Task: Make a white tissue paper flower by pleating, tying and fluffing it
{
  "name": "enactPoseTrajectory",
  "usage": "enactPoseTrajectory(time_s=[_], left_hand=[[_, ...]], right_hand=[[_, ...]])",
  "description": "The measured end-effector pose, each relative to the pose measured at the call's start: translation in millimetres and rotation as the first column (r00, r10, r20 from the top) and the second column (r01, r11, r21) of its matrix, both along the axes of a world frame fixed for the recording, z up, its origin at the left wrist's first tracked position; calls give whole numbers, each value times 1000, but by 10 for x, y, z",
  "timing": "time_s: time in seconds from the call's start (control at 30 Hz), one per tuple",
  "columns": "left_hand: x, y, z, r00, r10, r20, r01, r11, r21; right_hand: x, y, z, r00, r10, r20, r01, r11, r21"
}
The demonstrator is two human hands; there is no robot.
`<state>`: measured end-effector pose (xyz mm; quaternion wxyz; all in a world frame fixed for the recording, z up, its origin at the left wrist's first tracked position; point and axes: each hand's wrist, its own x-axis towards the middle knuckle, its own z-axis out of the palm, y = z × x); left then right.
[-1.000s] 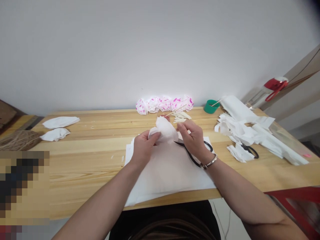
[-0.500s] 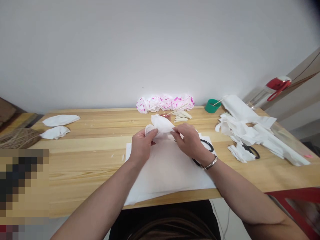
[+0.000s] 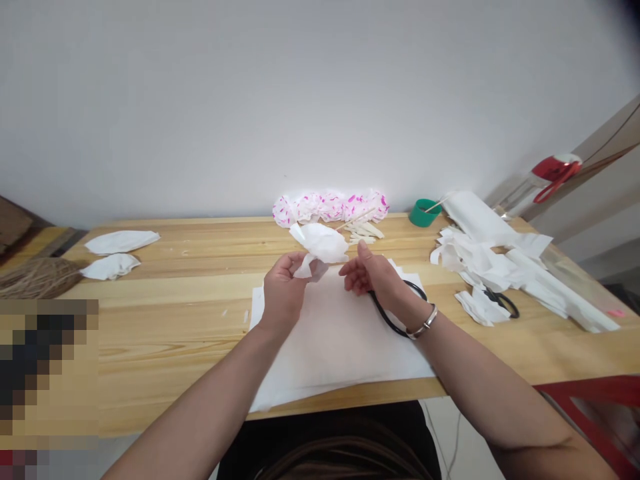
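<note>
My left hand (image 3: 283, 287) pinches the base of a crumpled white tissue paper puff (image 3: 320, 245) and holds it up above the table. Just to the right of the puff, my right hand (image 3: 373, 277) hovers with its fingers loosely curled and apart, holding nothing. A metal bracelet sits on that wrist. Both hands are over a stack of white tissue sheets (image 3: 335, 340) that lies at the table's front edge. Black-handled scissors (image 3: 400, 307) rest on the sheets under my right wrist.
A row of pink-speckled white paper flowers (image 3: 330, 205) lines the wall, with small cut strips (image 3: 365, 231) in front. A green tape roll (image 3: 424, 212), white paper scraps (image 3: 495, 257) and second scissors (image 3: 503, 301) lie right. Folded tissues (image 3: 117, 253) and twine (image 3: 35, 277) lie left.
My right hand let go of the tissue puff and drew back slightly to the right. My left hand lifted the puff a little higher.
</note>
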<state>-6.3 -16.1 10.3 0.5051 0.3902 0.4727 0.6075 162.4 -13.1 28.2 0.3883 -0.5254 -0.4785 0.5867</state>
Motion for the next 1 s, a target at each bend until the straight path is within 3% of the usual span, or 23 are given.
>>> enactPoseTrajectory(time_s=[0.1,0.27,0.43,0.53,0.63,0.73,0.8,0.9,1.0], left_hand=[[18,-22,-6,999,-11,-46,14,998,64],[1,-72,-42,938,-3,-346,53,989,135],[-17,-111,-55,796,4,-605,178,954,240],[-22,-105,-63,736,-25,-676,254,937,242],[-32,-89,-77,719,-2,-695,255,931,262],[-39,-80,-81,755,8,-656,201,949,243],[-39,-71,-70,831,-45,-554,158,975,158],[-43,-35,-36,967,-82,-242,94,995,38],[-59,21,10,997,-63,49,65,997,-50]], right_hand=[[-14,11,32,984,0,-178,-29,987,-160],[17,32,28,915,50,-400,-102,989,-109],[40,23,42,922,31,-387,-52,998,-46],[36,10,54,938,33,-344,-36,999,-4],[21,17,37,955,-13,-295,19,1000,17],[0,32,12,965,-68,-254,83,995,49],[-12,36,8,967,-84,-240,106,991,81],[-21,31,14,968,-89,-234,119,986,119],[-17,33,-5,975,-87,-204,119,982,149]])
